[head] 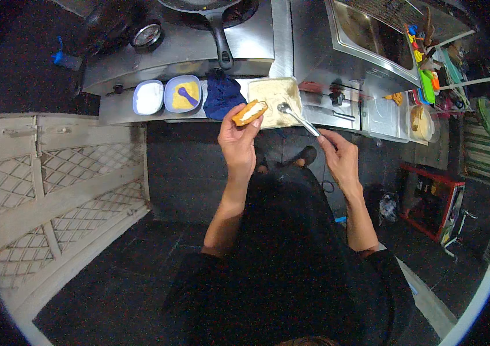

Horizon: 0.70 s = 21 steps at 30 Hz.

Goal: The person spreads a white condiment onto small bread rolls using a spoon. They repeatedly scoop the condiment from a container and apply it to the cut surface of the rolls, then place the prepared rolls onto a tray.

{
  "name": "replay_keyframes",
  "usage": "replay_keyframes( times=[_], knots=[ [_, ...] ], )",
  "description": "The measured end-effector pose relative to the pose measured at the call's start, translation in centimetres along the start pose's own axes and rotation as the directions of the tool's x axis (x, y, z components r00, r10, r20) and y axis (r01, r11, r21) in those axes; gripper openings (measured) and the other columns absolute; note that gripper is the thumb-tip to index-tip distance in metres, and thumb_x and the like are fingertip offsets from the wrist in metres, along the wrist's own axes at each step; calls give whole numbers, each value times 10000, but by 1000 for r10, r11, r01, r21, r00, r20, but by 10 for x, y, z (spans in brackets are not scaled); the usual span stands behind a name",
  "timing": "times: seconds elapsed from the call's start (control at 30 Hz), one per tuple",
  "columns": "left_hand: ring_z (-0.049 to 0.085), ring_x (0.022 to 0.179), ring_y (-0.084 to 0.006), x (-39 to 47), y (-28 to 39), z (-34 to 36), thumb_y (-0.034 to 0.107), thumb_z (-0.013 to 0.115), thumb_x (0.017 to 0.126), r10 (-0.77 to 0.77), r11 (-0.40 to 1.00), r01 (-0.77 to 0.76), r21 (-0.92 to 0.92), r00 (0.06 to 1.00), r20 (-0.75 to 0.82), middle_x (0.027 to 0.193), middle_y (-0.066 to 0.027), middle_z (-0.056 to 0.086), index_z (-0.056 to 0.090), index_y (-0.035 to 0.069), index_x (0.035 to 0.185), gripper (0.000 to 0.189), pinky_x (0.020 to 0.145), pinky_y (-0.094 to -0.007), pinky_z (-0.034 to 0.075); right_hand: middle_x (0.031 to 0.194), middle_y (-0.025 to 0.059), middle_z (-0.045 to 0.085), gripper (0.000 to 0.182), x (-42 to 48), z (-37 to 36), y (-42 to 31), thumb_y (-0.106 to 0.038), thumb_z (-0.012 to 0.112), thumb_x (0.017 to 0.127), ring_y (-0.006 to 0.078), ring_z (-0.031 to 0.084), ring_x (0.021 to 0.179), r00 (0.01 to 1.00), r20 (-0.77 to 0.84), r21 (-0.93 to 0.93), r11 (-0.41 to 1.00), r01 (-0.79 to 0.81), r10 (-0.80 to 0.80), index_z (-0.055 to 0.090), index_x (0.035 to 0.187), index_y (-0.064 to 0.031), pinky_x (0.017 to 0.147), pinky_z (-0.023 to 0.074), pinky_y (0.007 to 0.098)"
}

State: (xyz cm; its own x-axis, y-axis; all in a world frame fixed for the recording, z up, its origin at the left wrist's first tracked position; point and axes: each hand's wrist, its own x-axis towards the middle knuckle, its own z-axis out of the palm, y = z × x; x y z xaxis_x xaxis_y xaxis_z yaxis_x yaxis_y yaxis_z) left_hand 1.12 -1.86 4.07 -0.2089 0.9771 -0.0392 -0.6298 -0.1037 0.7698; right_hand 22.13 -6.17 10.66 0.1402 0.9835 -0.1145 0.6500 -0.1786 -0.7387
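Observation:
My left hand holds a golden-brown piece of food with a pale creamy filling along its top. My right hand grips the handle of a metal spoon. The spoon's bowl end rests in the pale, thick mixture of a rectangular tub. The food is held at the tub's near left side, over its edge. Left of the tub lies a crumpled dark blue cloth.
A bowl of white powder and a bowl of yellow powder with a purple spoon stand at left. Behind them is a frying pan handle. On the right are a knife, a clear plastic container and a sink.

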Motion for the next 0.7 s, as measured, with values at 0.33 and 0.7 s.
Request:
replay_keyframes(
  times=[0.33, 0.7],
  knots=[
    [626, 1072, -238, 6, -18, 33, -100, 629, 855, -14, 999, 11, 32, 997, 70, 1189, -163, 596, 501, -24, 1247, 419, 964, -342, 517, 897, 148, 713, 198, 6, 10, -21, -91, 674, 880, 217, 678, 726, 931, -204, 108, 938, 329, -303, 708, 1067, -36, 662, 521, 306],
    [613, 1063, -188, 6, -21, 46, -100, 622, 867, -37, 999, 34, 41, 996, 78, 1178, -144, 613, 498, -53, 1312, 464, 961, -296, 487, 910, 128, 719, 212, 9, 13, -12, -112, 649, 907, 154, 665, 746, 950, -133, 111, 948, 299, -284, 701, 1095, -29, 677, 514, 278]
  ],
)
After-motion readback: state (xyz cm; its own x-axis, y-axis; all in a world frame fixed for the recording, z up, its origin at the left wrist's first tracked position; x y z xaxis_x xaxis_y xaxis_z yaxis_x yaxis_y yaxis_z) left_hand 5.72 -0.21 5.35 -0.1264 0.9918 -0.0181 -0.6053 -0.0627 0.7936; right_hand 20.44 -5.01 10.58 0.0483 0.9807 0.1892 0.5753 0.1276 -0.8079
